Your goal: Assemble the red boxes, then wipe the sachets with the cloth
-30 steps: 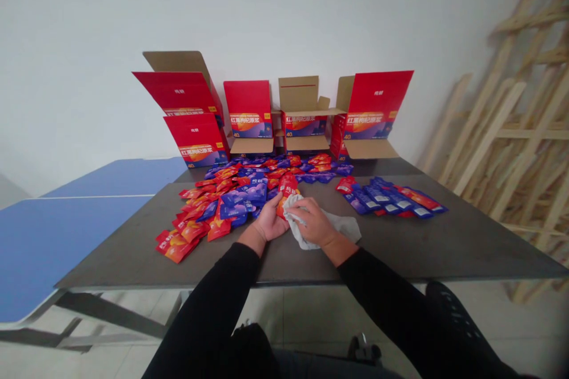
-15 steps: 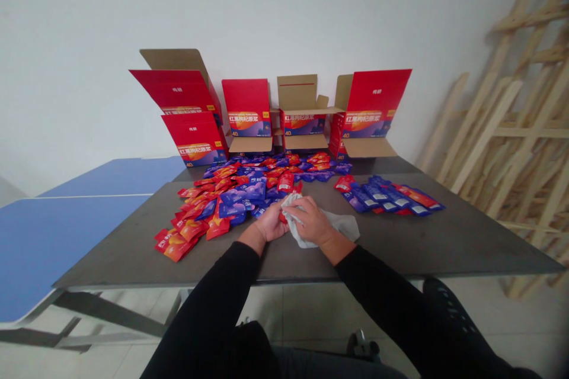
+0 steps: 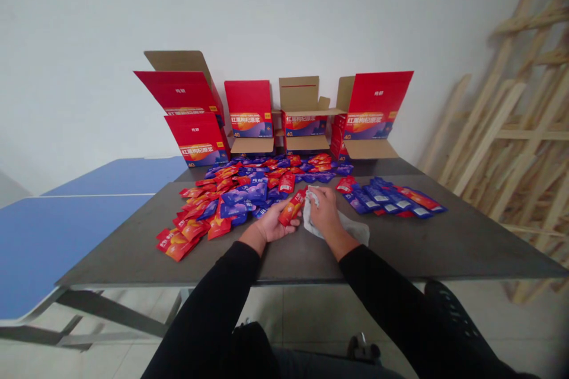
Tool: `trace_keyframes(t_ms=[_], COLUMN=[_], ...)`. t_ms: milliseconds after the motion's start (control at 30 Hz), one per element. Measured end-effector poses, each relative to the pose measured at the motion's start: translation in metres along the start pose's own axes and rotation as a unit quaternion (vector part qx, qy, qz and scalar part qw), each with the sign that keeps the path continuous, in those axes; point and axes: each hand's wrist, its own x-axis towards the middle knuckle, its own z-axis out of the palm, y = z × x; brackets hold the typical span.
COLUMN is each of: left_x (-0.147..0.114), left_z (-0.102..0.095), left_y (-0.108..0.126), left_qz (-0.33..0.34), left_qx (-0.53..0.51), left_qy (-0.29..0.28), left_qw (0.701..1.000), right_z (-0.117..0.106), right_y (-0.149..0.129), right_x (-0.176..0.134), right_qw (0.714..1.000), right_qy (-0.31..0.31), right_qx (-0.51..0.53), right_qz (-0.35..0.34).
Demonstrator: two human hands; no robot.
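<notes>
A red sachet [image 3: 292, 208] with an orange print rests in my left hand [image 3: 272, 224], the fingers curled round its lower end. Just to its right, my right hand [image 3: 328, 213] grips a white cloth [image 3: 355, 228], which trails down onto the dark table. The cloth's bunched part lies close to the sachet's edge; whether they touch I cannot tell. Beyond my left hand spreads a loose heap of red and purple sachets [image 3: 243, 194]. Farther right, a second group of purple and red sachets [image 3: 391, 195] lies in overlapping rows.
Several open red cartons [image 3: 202, 142] stand along the back of the grey table [image 3: 249, 263], flaps raised or folded forward. A blue table-tennis table [image 3: 89, 213] adjoins on the left. Wooden frames [image 3: 515, 130] lean against the wall at right.
My right hand has moved right with the cloth, off the sachet, baring its printed red face. My left hand still holds the sachet.
</notes>
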Motion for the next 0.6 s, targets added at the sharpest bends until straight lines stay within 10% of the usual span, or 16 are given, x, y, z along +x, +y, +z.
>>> trace_keyframes(t_ms=[333, 600], left_x=[0.000, 0.004], left_z=[0.008, 0.005], left_y=[0.009, 0.012], left_qz=[0.171, 0.168], left_qx=[-0.049, -0.077], left_qy=[0.090, 0.067], left_qw=[0.980, 0.981], right_z=[-0.004, -0.012], right_y=[-0.008, -0.026], right_x=[0.002, -0.004], right_qw=[1.000, 0.989], right_qy=[0.007, -0.041], right_qx=[0.019, 0.069], right_qz=[-0.016, -0.123])
